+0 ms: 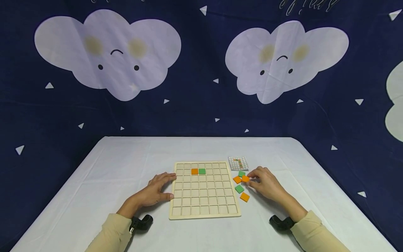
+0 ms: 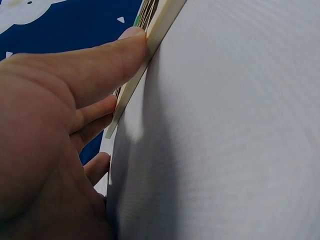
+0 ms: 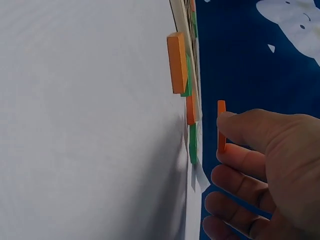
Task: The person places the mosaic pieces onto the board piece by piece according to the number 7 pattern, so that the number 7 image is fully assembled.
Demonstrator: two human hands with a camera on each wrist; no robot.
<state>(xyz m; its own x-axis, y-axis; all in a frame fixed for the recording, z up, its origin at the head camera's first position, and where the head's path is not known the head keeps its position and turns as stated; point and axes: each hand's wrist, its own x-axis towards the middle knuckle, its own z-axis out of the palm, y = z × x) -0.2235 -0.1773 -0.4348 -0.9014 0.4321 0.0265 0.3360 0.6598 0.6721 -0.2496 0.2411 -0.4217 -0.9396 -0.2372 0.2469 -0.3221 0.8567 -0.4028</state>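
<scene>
A wooden grid board (image 1: 204,216) lies mid-table, with an orange tile (image 1: 195,171) and a green tile (image 1: 202,171) side by side in its second row. At its left edge rests my left hand (image 1: 156,190), thumb and fingertips touching the rim, as the left wrist view also shows. My right hand (image 1: 267,183) pinches an orange tile (image 3: 221,126) between thumb and index finger, raised off the table. Beneath and around it lie another orange tile (image 1: 237,180), a green tile (image 1: 241,174), a second green one (image 1: 239,189) and a nearer orange one (image 1: 245,197).
Behind the loose tiles, a small printed pattern card (image 1: 238,163) lies by the board's far right corner. The white-covered table (image 1: 135,150) meets a dark blue cloth backdrop (image 1: 201,115) with clouds. Black wrist devices (image 1: 142,223) sit at both cuffs.
</scene>
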